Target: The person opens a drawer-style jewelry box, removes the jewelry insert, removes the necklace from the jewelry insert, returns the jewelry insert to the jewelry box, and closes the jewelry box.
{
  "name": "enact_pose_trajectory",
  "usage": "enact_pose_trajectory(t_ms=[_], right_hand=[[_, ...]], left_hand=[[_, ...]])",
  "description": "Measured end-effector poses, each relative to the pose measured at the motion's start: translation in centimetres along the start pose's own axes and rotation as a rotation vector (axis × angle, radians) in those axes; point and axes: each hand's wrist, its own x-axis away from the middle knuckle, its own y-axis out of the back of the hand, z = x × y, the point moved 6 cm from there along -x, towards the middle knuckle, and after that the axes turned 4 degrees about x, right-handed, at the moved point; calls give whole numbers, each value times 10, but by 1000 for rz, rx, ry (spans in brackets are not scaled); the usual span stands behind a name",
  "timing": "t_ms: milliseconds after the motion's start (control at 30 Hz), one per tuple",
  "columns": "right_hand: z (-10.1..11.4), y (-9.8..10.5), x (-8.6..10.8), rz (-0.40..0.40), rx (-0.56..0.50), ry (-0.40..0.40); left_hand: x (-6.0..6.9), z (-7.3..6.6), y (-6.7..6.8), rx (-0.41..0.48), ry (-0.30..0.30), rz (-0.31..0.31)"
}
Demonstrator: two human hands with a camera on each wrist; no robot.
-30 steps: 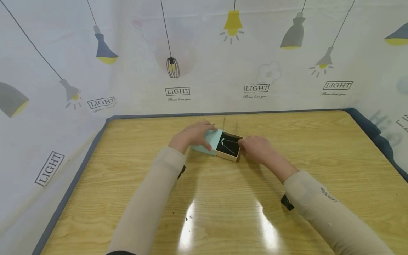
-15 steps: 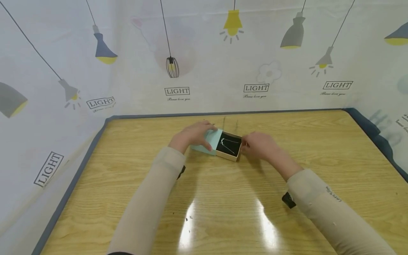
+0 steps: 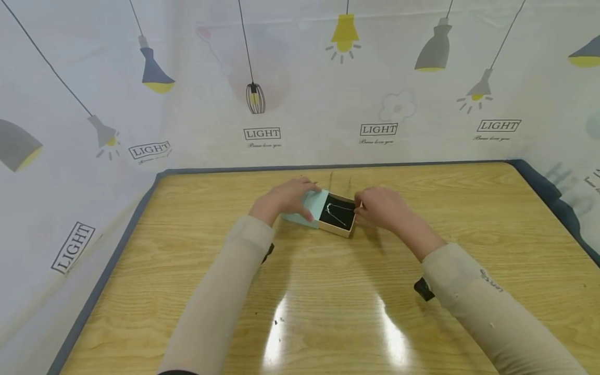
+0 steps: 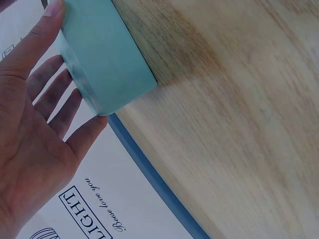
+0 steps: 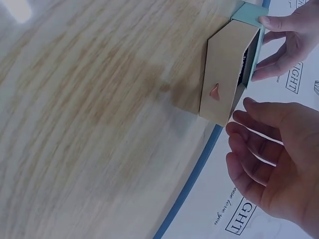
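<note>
A small jewellery box lies on the table, its mint-green sleeve point(image 3: 320, 200) to the left and its tan drawer point(image 5: 224, 64) slid partly out to the right. On the drawer's black insert point(image 3: 345, 215) rests a silver necklace point(image 3: 328, 208). My left hand point(image 3: 286, 198) grips the sleeve; the left wrist view has the thumb on one edge and the fingers along the side. By the drawer's far right corner is my right hand point(image 3: 382, 207), its fingers loosely bent with nothing visible between them. Whether they touch the drawer I cannot tell. A small pinkish-brown tab point(image 5: 215, 92) marks the drawer's end.
The wooden table point(image 3: 328, 291) has a blue-grey edge point(image 3: 281, 169). Behind it hangs a white cloth point(image 3: 309, 62) printed with lamps. Small dark specks point(image 3: 276, 322) lie on the near part of the table.
My right hand has shifted slightly up and away from the drawer's end towards its far corner. My left hand, the box and the necklace look unmoved.
</note>
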Motion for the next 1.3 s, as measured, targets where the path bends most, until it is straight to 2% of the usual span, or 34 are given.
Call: enact_pose_trajectory(t_ms=[233, 567, 833, 1167, 1300], right_hand=[[6, 0, -3, 25, 3, -11], [16, -5, -12, -28, 31, 34], [25, -10, -15, -2, 38, 42], [34, -16, -19, -12, 52, 39], [37, -20, -19, 12, 63, 27]], left_hand=[[0, 0, 0, 4, 4, 4], [1, -1, 1, 19, -2, -1], [2, 0, 1, 29, 6, -2], [2, -1, 2, 5, 9, -2], [0, 0, 1, -2, 10, 4]])
